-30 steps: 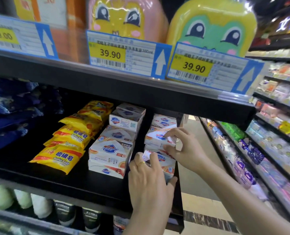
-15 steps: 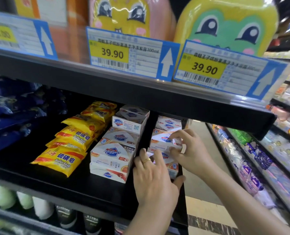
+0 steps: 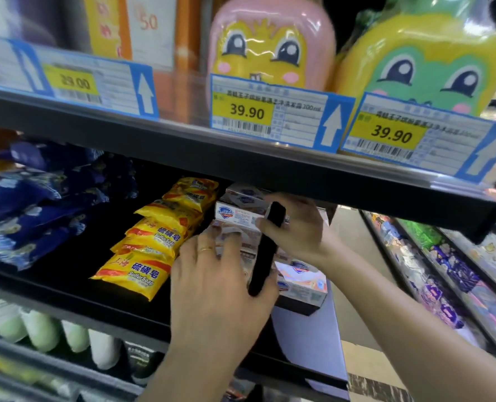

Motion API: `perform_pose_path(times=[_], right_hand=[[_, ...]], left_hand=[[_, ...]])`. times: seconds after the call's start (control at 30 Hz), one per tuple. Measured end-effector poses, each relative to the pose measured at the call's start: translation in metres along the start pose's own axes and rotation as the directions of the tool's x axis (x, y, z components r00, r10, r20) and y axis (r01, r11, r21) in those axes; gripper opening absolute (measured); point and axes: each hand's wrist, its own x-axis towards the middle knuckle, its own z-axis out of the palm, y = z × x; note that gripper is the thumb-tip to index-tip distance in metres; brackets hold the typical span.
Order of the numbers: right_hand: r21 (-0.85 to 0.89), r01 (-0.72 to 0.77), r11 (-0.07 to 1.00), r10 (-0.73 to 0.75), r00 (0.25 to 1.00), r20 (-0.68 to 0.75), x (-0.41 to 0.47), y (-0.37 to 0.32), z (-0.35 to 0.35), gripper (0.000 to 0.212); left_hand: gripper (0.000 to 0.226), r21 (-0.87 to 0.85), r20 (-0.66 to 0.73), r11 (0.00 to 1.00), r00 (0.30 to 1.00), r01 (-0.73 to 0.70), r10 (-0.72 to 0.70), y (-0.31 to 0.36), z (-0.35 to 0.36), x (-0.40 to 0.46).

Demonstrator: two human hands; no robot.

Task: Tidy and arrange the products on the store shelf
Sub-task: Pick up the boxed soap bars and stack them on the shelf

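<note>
White soap boxes with a blue shield logo stand in two columns on the black shelf [image 3: 67,300]. My left hand [image 3: 217,282] lies over the front boxes of the left column, fingers stretched across their tops and thumb by the dark gap between the columns. My right hand [image 3: 299,230] reaches under the upper shelf and pinches a rear soap box [image 3: 235,214] of the left column at its right end. The right column's front box [image 3: 301,281] shows beneath my right wrist. Yellow sulfur soap packs [image 3: 142,268] lie in a row to the left.
Dark blue packs [image 3: 23,204] fill the shelf's left part. The upper shelf edge carries price tags [image 3: 270,114], with cartoon-faced bottles [image 3: 270,44] above. White bottles [image 3: 38,329] stand on the shelf below. More stocked shelves [image 3: 449,271] run along the aisle on the right.
Both hands have shifted left from the right column to the left one. My right hand now pinches a rear box there. The camera has moved closer and to the left.
</note>
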Motion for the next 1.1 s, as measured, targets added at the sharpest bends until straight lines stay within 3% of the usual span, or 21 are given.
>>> perform_pose_path(times=[0.17,0.27,0.43,0.7,0.9,1.03,1.1], right_hand=[[-0.044,-0.011,0.999,0.017,0.990,0.138,0.019,-0.021,0.017,0.055],[-0.106,-0.049,0.993,0.057,0.996,0.072,0.021,-0.026,0.030,0.050],[0.121,-0.100,0.988,0.108,0.992,-0.064,0.019,-0.025,0.033,0.037],[0.193,-0.296,0.936,0.287,0.955,0.074,0.019,-0.024,0.023,0.045],[0.212,-0.177,0.961,0.193,0.980,-0.055,0.002,-0.022,0.007,0.036],[0.342,-0.252,0.906,0.290,0.955,-0.067,-0.003,-0.001,-0.018,0.028],[0.336,-0.317,0.887,0.346,0.938,-0.029,-0.007,0.015,-0.036,0.033]], left_hand=[[0.091,0.096,0.104,0.989,0.987,0.110,-0.120,-0.018,0.005,0.005],[0.093,0.124,0.149,0.987,0.981,0.104,-0.122,-0.019,0.012,0.006],[0.089,0.067,0.136,0.993,0.985,0.097,-0.106,-0.028,0.018,0.008],[0.090,-0.029,0.128,0.989,0.982,0.145,-0.140,-0.035,0.011,0.007],[0.088,-0.054,0.092,0.997,0.994,0.062,-0.057,-0.010,-0.011,0.004],[0.084,-0.105,0.106,0.994,0.994,-0.010,0.021,0.020,-0.012,-0.007],[0.080,-0.143,0.147,0.990,0.989,-0.002,0.023,0.033,-0.004,-0.012]])
